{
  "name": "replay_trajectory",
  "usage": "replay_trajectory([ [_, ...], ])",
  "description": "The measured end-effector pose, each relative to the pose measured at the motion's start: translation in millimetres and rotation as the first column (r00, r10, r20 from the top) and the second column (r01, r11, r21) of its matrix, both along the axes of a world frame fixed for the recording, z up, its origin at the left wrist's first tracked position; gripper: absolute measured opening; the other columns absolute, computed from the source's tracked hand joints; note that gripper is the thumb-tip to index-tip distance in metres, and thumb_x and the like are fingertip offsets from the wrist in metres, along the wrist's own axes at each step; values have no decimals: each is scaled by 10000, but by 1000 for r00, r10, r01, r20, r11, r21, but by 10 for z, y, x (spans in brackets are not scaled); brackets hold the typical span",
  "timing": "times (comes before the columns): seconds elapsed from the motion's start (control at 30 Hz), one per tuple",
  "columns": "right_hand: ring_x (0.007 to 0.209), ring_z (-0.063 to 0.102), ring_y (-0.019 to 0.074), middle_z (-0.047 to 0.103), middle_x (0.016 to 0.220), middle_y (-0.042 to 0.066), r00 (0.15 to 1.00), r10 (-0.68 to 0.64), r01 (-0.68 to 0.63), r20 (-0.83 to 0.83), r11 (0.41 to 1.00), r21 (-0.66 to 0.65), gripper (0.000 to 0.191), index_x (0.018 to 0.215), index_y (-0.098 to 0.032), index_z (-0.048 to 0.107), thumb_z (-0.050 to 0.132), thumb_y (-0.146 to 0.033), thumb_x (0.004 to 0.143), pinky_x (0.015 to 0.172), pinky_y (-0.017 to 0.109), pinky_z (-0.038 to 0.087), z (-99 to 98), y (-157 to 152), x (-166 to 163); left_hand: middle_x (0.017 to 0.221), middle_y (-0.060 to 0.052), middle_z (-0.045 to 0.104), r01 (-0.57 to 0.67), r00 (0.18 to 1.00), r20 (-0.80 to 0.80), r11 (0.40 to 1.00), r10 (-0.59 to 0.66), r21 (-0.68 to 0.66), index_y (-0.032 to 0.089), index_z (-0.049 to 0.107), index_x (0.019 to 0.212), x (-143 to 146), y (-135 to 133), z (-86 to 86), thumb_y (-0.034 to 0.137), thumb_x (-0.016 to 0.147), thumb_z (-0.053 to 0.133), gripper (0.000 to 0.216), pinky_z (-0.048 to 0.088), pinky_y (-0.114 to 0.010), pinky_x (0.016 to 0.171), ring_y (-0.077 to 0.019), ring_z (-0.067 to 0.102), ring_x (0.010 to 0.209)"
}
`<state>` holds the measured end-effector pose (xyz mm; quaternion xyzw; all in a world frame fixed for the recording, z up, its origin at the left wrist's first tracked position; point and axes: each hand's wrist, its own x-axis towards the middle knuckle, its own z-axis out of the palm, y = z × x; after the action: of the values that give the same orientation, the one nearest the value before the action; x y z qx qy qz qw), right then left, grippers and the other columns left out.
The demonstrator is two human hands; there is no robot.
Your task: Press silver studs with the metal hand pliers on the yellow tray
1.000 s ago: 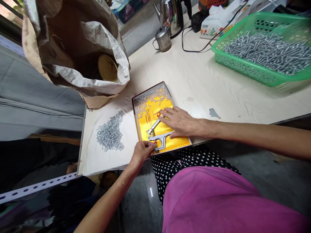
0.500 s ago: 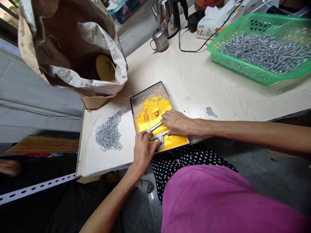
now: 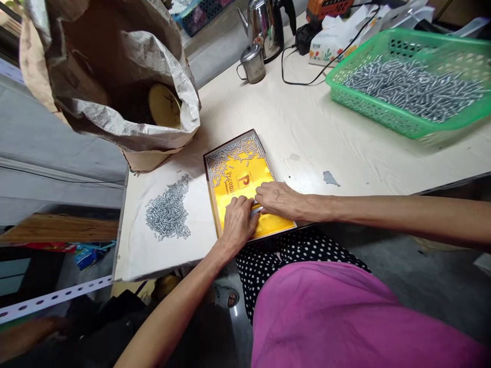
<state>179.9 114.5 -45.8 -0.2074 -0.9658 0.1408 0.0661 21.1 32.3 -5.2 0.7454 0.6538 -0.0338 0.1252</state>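
Hands (image 3: 238,220) (image 3: 279,199), two, grip apparently one tool (image 3: 256,209).

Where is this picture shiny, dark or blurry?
Head view: bright glints on the kettle, a sheen on the yellow sheet; head view: deep shadow inside the sack; head view: another person's arm, lower left, dim and blurred, while the left hand and right hand look fairly clear.

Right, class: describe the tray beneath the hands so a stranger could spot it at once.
Find the pale table, then the open sack at its left. Toward the near edge, just right of the loose metal heap, lies a shallow tray. Unlike the green basket, it shows a printed yellow lining.
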Motion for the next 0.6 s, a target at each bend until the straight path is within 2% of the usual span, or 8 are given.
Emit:
replay_trajectory([
  [0.1,903,577,219,669,951,102,1000,12,-12,6,999,-43,88,934,-145,631,554,-143,976,773,333,444,-32,-14,5,996,-78,644,-1,1000,24,1000,1,-8,190,656,997,-4,-5,-26,207,905,620,100,495,-407,890,-268,561,1011],
  [0.17,911,581,219,673,963,105,1000,27,-27,15,999,-43,100,946,-143,632,538,-138,982,783,336,449,-25,-24,25,998,-76,652,4,999,53,1000,-4,8,196,667,1002,-35,-5,-59,218,903,633,107,496,-410,895,-269,565,1004],
  [0.23,933,578,232,671,992,114,1000,27,-27,-16,1000,-2,108,1027,-135,632,542,-185,994,802,354,457,-13,-46,56,1070,-80,664,4,995,98,999,-8,38,199,670,1098,-91,-10,-94,239,892,666,210,499,-421,928,-274,570,1038],
  [0.33,1026,549,277,650,1095,140,997,-13,22,-82,994,108,276,1204,-135,600,581,-310,992,855,413,457,-4,-108,91,1251,-98,642,-22,980,200,996,4,88,199,615,1286,-216,-34,-114,284,860,731,450,484,-435,1010,-284,566,1158],
  [0.4,1108,517,298,624,1183,148,997,-14,26,-74,986,166,231,1167,-157,621,577,-296,988,895,438,437,-4,-162,93,1271,-114,637,-90,962,267,989,55,119,184,612,1306,-322,-66,-86,292,884,710,446,480,-417,1026,-274,577,1182],
  [0.47,1119,508,286,628,1173,132,999,30,-21,-46,984,178,128,1036,-170,645,529,-204,993,894,421,416,-5,-212,79,1175,-108,671,-188,950,280,971,141,150,179,675,1206,-451,-109,-27,281,936,633,291,493,-392,993,-255,607,1121],
  [0.5,1076,522,267,642,1120,117,997,57,-49,-43,986,161,141,990,-173,639,498,-162,995,870,402,408,-5,-230,72,1108,-100,685,-235,948,259,957,187,169,184,707,1131,-527,-132,8,273,955,592,228,499,-386,968,-251,615,1077],
  [0.6,854,537,205,646,918,64,992,60,-53,-108,997,62,195,954,-178,596,420,-123,1019,779,349,377,-7,-236,64,998,-95,690,-337,941,130,906,313,256,194,748,986,-810,-193,93,266,967,530,231,491,-399,936,-266,598,1015],
])
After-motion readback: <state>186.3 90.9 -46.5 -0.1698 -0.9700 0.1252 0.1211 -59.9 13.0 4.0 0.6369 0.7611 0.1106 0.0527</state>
